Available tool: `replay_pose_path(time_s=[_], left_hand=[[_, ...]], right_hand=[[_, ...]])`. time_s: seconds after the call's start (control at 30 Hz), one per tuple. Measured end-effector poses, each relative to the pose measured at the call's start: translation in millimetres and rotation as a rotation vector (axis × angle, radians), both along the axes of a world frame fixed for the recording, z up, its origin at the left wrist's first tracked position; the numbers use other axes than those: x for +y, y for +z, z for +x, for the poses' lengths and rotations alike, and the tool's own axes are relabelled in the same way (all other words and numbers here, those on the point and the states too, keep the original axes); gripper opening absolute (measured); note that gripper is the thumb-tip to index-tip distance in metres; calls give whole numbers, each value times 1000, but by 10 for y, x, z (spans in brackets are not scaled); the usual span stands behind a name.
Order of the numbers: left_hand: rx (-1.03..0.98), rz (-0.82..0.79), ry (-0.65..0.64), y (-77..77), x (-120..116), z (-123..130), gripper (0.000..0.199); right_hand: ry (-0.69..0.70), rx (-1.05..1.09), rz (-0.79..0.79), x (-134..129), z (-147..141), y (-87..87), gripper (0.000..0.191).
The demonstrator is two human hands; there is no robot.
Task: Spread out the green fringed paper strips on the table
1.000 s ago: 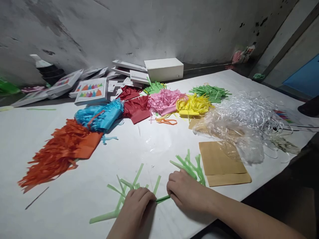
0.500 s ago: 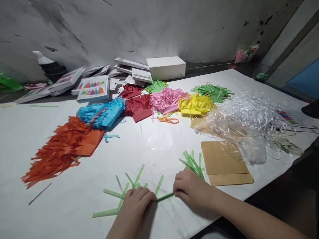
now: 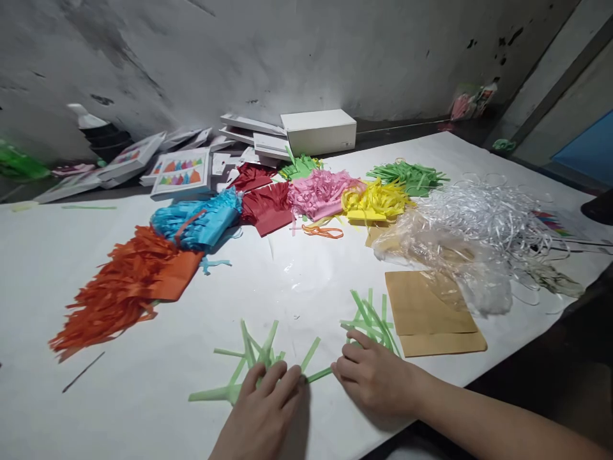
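Note:
A green tissue paper tassel (image 3: 318, 375) lies low on the white-covered table, its middle rolled into a narrow cord between my hands. My left hand (image 3: 268, 402) is closed on the cord's left part, fingers bent down. Cut strips (image 3: 256, 348) fan out beyond those fingers. At the cord's right end my right hand (image 3: 371, 377) is closed, fingers curled round it. More loose green strips (image 3: 371, 316) spread out past the right knuckles. My palms and thumbs are mostly hidden.
Folded fringed paper in orange (image 3: 138, 281), blue (image 3: 198, 220), red (image 3: 268, 207), pink (image 3: 323, 191) and yellow (image 3: 376, 201) forms an arc. Right are a brown envelope (image 3: 435, 313), clear plastic (image 3: 483, 281) and white ribbon (image 3: 483, 211). Boxes (image 3: 179, 172) stand along the wall.
My left hand has shifted slightly right and its fingers have spread somewhat. The green strips by both hands have swung and rearranged. My right hand stays nearly in place, its index finger lifted more.

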State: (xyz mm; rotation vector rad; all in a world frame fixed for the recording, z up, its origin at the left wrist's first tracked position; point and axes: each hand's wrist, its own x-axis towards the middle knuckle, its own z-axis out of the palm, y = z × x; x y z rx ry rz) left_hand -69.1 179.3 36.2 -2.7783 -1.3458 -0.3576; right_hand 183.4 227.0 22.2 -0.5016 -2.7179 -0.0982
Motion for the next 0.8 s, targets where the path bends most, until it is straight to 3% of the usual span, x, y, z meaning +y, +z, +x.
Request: replay_pose_path(time_s=[0.07, 0.17, 0.43, 0.57, 0.67, 0.8], left_hand=[[74, -77, 20, 49, 0, 64, 11], [191, -178, 49, 101, 81, 194, 17], [296, -200, 13, 37, 210, 386, 35], [275, -217, 38, 81, 214, 366, 33], [165, -275, 49, 174, 188, 347, 28], [-173, -491, 8, 327, 91, 370, 25]], right_hand=[[-11, -8, -22, -30, -8, 7, 17], [-71, -6, -40, -45, -60, -5, 18], [-127, -50, -71, 11, -206, -38, 24], [-151, -47, -84, 18, -229, -30, 19], [-130, -44, -112, 18, -190, 89, 19], [-105, -95, -319, 56, -12, 457, 16]])
